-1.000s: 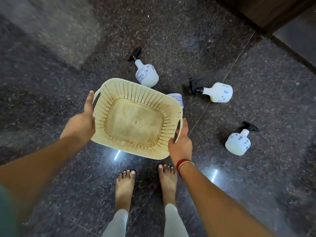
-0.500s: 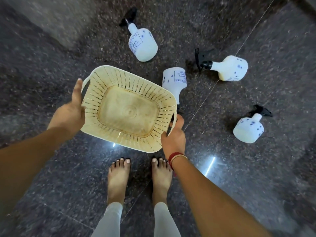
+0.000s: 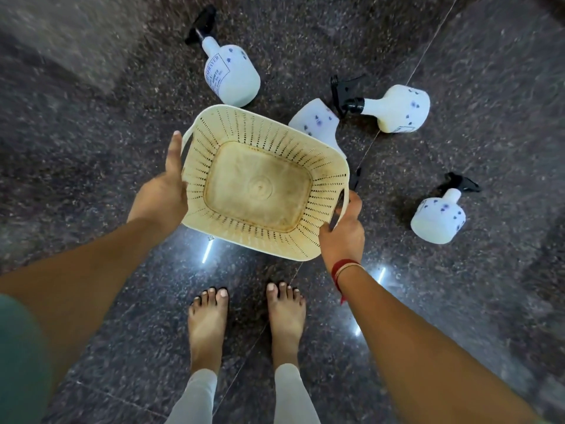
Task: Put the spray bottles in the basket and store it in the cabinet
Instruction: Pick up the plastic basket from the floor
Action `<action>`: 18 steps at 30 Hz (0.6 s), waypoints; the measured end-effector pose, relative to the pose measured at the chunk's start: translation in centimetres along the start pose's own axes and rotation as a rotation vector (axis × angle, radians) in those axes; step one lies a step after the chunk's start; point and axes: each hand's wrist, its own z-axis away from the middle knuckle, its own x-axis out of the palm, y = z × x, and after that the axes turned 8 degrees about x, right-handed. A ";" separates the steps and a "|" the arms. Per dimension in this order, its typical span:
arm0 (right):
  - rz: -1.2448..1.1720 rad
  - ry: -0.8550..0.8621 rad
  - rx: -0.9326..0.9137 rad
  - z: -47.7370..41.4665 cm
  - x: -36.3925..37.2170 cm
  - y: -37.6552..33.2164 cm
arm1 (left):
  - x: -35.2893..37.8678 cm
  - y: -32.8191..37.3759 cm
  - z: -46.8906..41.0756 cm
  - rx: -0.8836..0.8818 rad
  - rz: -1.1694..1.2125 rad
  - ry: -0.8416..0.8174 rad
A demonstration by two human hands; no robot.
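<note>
I hold a cream slotted plastic basket (image 3: 214, 139) above the dark floor, and nothing lies inside it. My left hand (image 3: 163, 194) grips its left handle and my right hand (image 3: 344, 234) grips its right handle. Several white spray bottles with black trigger heads lie on their sides on the floor. One bottle (image 3: 229, 73) lies beyond the basket's far rim. Another (image 3: 316, 122) is partly hidden behind the basket's far right corner. A third (image 3: 397, 108) lies further right, and one more (image 3: 438, 217) lies to the right of my right hand.
The floor (image 3: 91, 148) is polished dark speckled granite with thin tile seams and light reflections. My bare feet (image 3: 244, 319) stand just below the basket. A paler, blurred patch of floor (image 3: 70, 35) fills the upper left.
The basket has shifted to the right and forward, covering more of the middle bottle. The view has moved closer, so the bottles sit lower in the frame.
</note>
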 end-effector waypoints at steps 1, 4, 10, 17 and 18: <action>-0.005 0.012 0.008 -0.3 -0.2 0.2 | 0.2 0.4 -0.2 0.010 0.002 -0.004; -0.007 0.025 0.011 -1.2 -0.7 0.9 | 0.8 1.3 -0.5 0.013 0.019 -0.005; -0.112 0.031 -0.044 -3.1 -1.7 1.1 | 2.2 2.0 -0.6 0.019 0.039 -0.013; -0.185 0.044 0.204 -14.0 -5.1 -0.4 | 3.4 1.4 -1.3 0.100 0.002 0.047; -0.165 -0.036 0.273 -15.9 -5.6 -0.7 | 3.6 1.1 -1.4 0.110 0.005 0.057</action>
